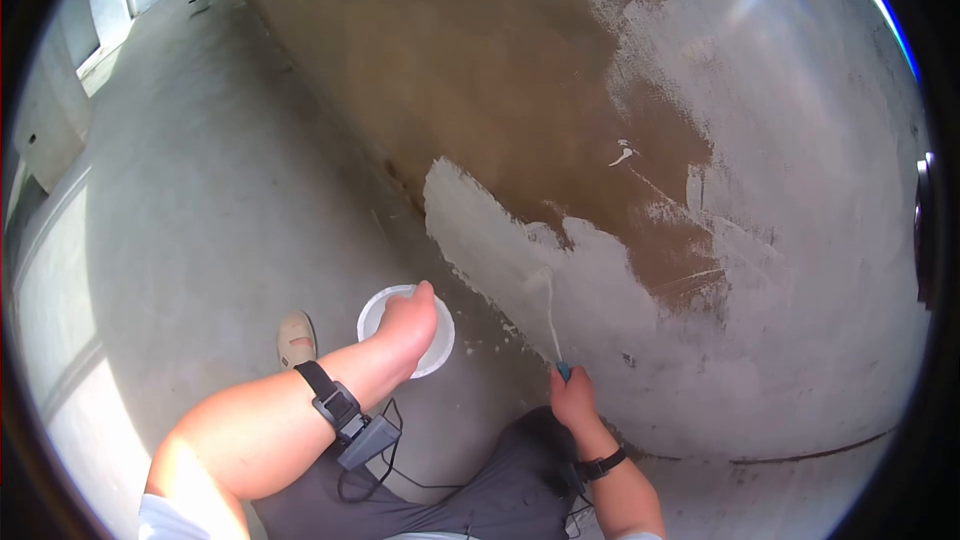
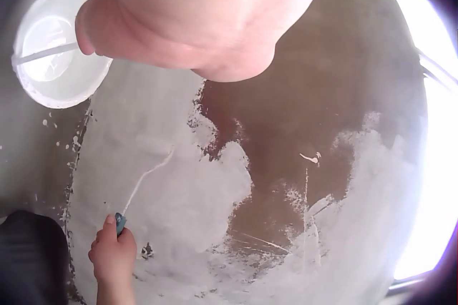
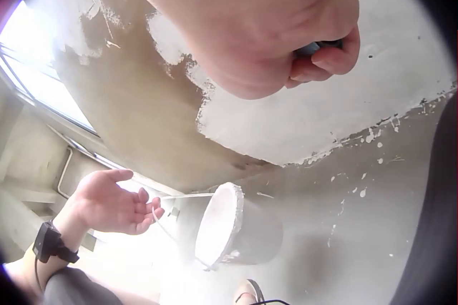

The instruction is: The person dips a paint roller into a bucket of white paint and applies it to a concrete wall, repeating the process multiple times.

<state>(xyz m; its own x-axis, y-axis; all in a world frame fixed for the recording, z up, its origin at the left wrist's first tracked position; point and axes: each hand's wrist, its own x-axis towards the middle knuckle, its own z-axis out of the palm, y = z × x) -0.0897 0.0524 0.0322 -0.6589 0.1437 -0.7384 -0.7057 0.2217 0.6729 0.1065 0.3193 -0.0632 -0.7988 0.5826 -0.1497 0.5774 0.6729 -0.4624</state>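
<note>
My left hand [image 1: 408, 323] holds up a white plastic bucket [image 1: 447, 348] by its bail; in the right wrist view the fingers of the left hand [image 3: 113, 203] hook round the thin bail [image 3: 187, 195], and the bucket [image 3: 259, 230] hangs tilted. Whitish material coats the inside of the bucket [image 2: 28, 80] in the left wrist view. A paint roller's teal handle [image 1: 563, 371] is gripped in my right hand [image 1: 573, 400]. Its pale wire shaft [image 1: 550, 315] reaches up to the white-coated lower wall, where the roller head blends into the coating.
The wall is brown and bare [image 1: 450, 60] in the upper part, with white coating [image 1: 810, 140] to the right and along the bottom. White drips [image 3: 363, 192] spot the grey floor [image 1: 210, 200] by the wall. A shoe [image 1: 297, 338] stands left of the bucket.
</note>
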